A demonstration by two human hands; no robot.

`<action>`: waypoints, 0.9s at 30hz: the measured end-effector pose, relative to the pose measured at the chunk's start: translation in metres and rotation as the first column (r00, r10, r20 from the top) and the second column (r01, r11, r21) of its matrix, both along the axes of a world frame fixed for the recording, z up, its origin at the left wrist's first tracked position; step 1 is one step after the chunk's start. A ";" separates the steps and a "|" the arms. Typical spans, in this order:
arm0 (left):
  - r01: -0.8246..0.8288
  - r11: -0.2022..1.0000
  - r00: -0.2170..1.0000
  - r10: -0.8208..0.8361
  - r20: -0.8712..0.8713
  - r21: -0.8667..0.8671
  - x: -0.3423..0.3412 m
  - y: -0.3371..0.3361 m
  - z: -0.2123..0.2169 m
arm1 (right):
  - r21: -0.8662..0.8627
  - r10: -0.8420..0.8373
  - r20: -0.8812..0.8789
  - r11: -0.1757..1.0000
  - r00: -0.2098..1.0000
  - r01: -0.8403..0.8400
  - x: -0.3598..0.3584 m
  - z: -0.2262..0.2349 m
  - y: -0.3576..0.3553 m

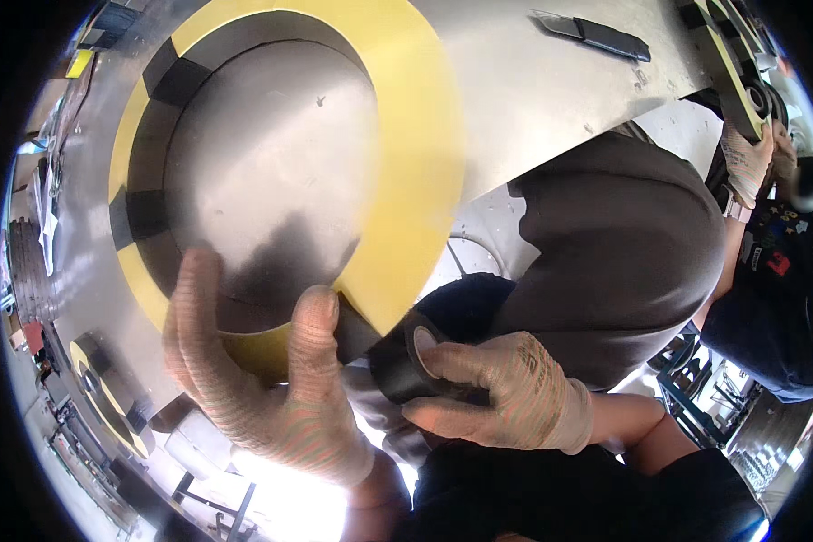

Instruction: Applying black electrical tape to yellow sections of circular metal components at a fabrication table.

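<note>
A large yellow ring (415, 154) with black bands around it rests on the metal table, its near part overhanging the edge. My left hand (262, 379), in a striped knit glove, is at the ring's near rim. Its thumb and fingers are spread apart, with the rim partly hidden behind them. My right hand (506, 388), gloved too, grips a roll of black tape (395, 366) with a pale core. A dark strip (357, 330) lies on the ring between my left thumb and the roll; whether it joins the roll, I cannot tell.
A black-handled utility knife (610, 41) lies on the metal table (506, 99) at the far right. Another banded ring (104, 397) is at the left. On the right, a co-worker's gloved hand (747, 167) holds a yellow-and-black piece (727, 72). My knee (623, 226) is beside the table edge.
</note>
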State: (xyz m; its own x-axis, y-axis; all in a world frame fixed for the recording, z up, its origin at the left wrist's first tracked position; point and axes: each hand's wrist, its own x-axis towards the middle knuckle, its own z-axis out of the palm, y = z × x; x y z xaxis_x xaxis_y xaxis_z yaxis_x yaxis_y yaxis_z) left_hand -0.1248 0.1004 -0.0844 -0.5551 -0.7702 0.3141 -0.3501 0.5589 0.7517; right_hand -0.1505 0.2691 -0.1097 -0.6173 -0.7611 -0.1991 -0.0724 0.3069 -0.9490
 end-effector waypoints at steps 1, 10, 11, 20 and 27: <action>-0.008 0.997 1.000 0.006 0.024 0.078 0.001 -0.002 -0.001 | -0.012 0.050 -0.016 0.999 0.999 -0.050 -0.002 -0.005 0.001; 0.546 0.790 0.835 -0.488 0.253 -0.280 0.040 -0.065 -0.002 | -0.232 0.158 -0.219 0.950 0.963 -0.209 -0.066 -0.002 0.025; 0.616 0.736 0.781 -0.524 0.339 -0.282 0.037 -0.067 0.006 | -0.384 0.054 -0.627 0.846 0.777 -0.369 -0.084 -0.011 0.027; 0.667 0.666 0.730 -0.493 0.473 -0.334 0.052 -0.070 -0.010 | -0.111 0.076 -0.841 0.945 0.536 -0.307 -0.122 0.005 -0.079; 0.547 0.768 0.822 -0.417 0.389 -0.333 0.036 -0.053 -0.007 | -0.059 0.155 -0.913 0.866 0.378 -0.497 -0.150 -0.015 -0.068</action>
State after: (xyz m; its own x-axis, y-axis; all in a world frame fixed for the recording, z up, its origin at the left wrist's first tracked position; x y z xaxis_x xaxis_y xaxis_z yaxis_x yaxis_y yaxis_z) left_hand -0.0886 0.0478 -0.0911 -0.9276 -0.2076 0.3105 -0.1022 0.9406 0.3237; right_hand -0.3005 0.2008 -0.1247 -0.0108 -0.8495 0.5276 -0.9213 -0.1966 -0.3355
